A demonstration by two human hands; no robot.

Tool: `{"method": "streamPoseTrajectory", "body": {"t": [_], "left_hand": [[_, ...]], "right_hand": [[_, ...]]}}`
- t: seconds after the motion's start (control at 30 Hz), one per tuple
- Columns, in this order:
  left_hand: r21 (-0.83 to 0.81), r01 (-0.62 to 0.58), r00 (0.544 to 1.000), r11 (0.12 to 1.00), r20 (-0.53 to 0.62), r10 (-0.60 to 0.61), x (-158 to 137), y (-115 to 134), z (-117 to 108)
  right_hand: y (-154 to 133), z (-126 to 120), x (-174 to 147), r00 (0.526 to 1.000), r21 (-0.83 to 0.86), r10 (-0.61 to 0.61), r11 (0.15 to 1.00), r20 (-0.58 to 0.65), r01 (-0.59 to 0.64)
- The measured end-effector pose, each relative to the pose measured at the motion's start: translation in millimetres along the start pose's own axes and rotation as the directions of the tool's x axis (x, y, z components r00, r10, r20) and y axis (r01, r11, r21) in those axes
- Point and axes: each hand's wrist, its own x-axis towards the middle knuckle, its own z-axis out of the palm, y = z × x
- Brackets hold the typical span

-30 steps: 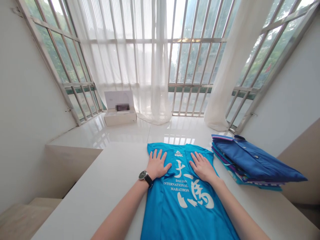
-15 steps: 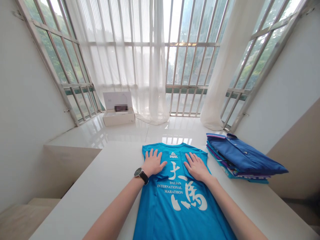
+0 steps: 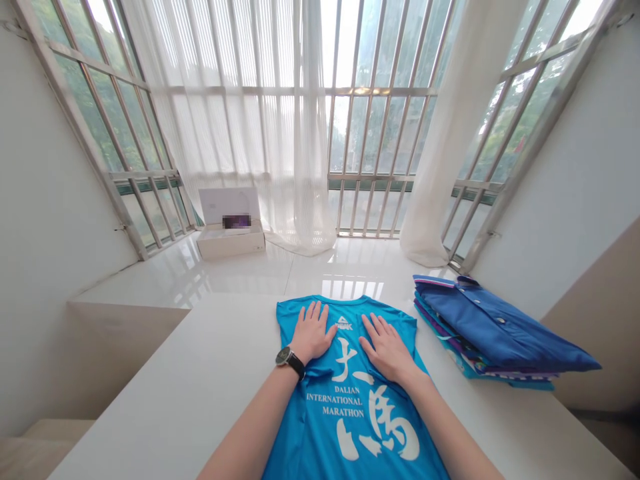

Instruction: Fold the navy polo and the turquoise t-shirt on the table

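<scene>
Blue shirt point(image 3: 355, 433) is lying spread on the white tabletop point(image 3: 165, 400), directly under the fingers — left hand point(image 3: 313, 335) and right hand point(image 3: 389, 348) are resting on its upper part, flanking the logo point(image 3: 343, 324) — fingers extended, released, slightly spread.

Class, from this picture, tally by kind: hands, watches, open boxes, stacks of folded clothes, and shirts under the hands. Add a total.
Hands: 2 (left hand, right hand)
Watch: 1
Open box: 1
Stack of folded clothes: 1
Shirt under the hands: 1
Total: 6
</scene>
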Motion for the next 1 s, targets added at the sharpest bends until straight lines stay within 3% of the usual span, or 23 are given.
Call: {"method": "streamPoseTrajectory", "body": {"t": [0.1,0.27,0.37,0.63,0.9,1.0], "left_hand": [[0.013,0.001,1.000,1.000,0.020,-0.001,-2.0,2.9,-10.4],[-0.015,-0.053,0.968,0.998,0.247,0.055,-12.8,12.4,-29.7],[-0.064,-0.046,0.955,0.997,0.291,0.063,-17.5,15.6,-26.8],[-0.073,-0.074,0.994,0.995,0.079,0.079,-12.2,5.0,0.5],[-0.056,-0.091,0.995,0.994,-0.056,0.088,-14.2,8.8,-6.5],[-0.080,-0.100,0.995,0.992,-0.021,0.099,-18.1,13.2,-9.5]], "right_hand": [[-2.0,-4.0,-3.0,1.000,0.008,-0.026,1.000,-0.010,0.026],[-9.2,-3.3,-10.9,0.999,0.021,-0.021,1.000,0.044,0.020],[-12.6,0.6,-12.7,0.997,0.004,0.014,1.000,0.071,-0.014],[-14.4,-0.3,0.5,0.999,-0.053,0.028,0.998,0.024,-0.027],[-9.8,0.4,4.9,1.000,-0.028,0.005,1.000,-0.012,-0.005],[-9.8,0.2,3.4,0.999,-0.030,-0.002,1.000,-0.034,0.001]]}}
